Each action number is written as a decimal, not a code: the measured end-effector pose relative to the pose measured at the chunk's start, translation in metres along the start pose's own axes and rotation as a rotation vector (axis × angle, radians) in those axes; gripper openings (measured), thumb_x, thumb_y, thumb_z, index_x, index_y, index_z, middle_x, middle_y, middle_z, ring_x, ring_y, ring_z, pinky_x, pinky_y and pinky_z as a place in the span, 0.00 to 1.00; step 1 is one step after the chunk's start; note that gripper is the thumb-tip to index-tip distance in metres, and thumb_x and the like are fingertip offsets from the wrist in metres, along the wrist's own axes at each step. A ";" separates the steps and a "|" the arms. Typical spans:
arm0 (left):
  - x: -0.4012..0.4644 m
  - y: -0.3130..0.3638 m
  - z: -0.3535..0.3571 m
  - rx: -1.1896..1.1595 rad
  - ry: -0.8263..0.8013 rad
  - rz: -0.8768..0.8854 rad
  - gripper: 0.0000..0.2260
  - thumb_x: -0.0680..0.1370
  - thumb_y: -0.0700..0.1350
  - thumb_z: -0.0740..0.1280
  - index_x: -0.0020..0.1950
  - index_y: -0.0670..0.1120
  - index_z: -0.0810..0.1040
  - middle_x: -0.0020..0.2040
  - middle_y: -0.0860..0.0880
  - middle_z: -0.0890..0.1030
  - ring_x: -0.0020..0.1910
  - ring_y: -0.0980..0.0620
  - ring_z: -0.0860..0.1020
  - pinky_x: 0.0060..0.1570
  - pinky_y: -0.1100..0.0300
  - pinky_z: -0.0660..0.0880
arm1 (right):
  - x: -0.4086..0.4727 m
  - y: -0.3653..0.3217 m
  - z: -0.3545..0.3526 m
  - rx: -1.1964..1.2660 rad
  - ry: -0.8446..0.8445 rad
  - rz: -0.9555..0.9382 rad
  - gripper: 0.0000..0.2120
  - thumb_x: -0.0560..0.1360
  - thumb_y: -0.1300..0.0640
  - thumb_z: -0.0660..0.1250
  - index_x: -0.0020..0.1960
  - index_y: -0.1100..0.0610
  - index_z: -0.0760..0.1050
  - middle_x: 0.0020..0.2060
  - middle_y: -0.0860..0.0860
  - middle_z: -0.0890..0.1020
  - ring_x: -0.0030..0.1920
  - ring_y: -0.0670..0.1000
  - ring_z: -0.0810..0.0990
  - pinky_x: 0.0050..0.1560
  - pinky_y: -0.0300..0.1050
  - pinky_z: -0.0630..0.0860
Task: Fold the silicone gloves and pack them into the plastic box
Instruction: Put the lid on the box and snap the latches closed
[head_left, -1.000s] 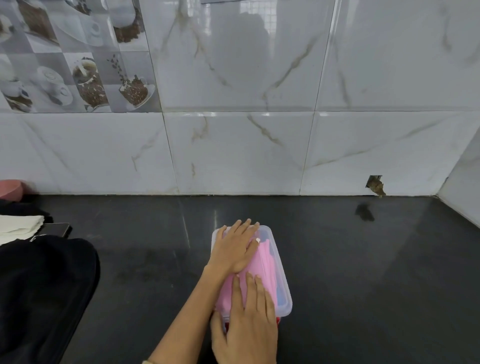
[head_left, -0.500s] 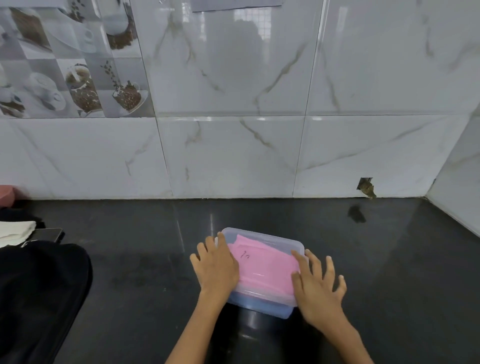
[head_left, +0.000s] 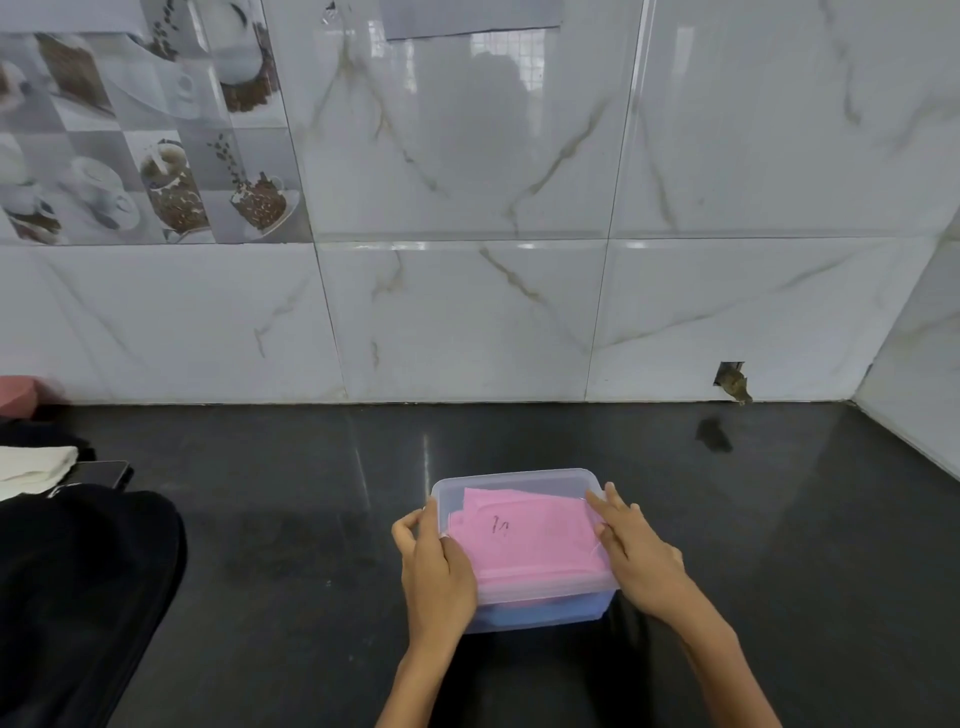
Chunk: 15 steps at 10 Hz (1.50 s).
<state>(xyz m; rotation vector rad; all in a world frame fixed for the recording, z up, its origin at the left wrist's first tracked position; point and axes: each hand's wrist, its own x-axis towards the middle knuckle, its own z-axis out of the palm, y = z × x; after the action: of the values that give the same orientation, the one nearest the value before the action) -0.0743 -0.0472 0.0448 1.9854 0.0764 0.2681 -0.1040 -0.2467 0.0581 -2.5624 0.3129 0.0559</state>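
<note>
Now the pink gloves (head_left: 524, 540) lie in the box (head_left: 514, 480); left hand (head_left: 436, 566) grips one side, right hand (head_left: 636, 551) rests flat on the other; packing looks done; next, let go.

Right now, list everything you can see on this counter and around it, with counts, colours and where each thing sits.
box: one, clear plastic with a bluish base, counter centre, near edge.
gloves: pink, folded, inside the box; count unclear.
counter: one, black, glossy.
wall tiles: white marble pattern, behind the counter; coffee-print tiles upper left.
black fabric: one, counter's left edge.
white cloth: one, far left.
phone: one, dark, beside the white cloth.
pink thing: one, far left by the wall.
left hand: holds the box's left side.
right hand: fingers straight on the box's right rim.
</note>
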 end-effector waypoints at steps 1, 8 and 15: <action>0.000 0.000 0.001 -0.029 0.002 -0.018 0.16 0.80 0.39 0.55 0.68 0.46 0.69 0.57 0.53 0.63 0.47 0.53 0.73 0.41 0.66 0.68 | 0.001 -0.008 0.006 -0.162 0.204 -0.065 0.23 0.82 0.53 0.48 0.76 0.45 0.49 0.77 0.45 0.48 0.77 0.50 0.41 0.74 0.55 0.39; -0.004 -0.010 0.007 -0.538 0.112 -0.590 0.27 0.76 0.49 0.66 0.73 0.47 0.61 0.65 0.43 0.71 0.58 0.43 0.75 0.52 0.48 0.76 | 0.024 -0.028 0.027 -0.355 0.074 -0.276 0.31 0.79 0.39 0.41 0.77 0.52 0.42 0.77 0.49 0.45 0.77 0.48 0.45 0.71 0.42 0.38; -0.008 -0.008 0.013 -0.534 0.224 -0.395 0.24 0.74 0.43 0.71 0.68 0.50 0.68 0.56 0.50 0.74 0.53 0.50 0.76 0.50 0.48 0.79 | 0.023 -0.028 0.028 -0.362 0.085 -0.267 0.31 0.79 0.39 0.42 0.77 0.52 0.41 0.77 0.48 0.45 0.77 0.47 0.45 0.74 0.44 0.42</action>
<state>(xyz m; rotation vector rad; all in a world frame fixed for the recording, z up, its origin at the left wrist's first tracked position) -0.0786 -0.0567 0.0311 1.3692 0.4844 0.2228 -0.0744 -0.2135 0.0473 -2.9480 -0.0147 -0.1055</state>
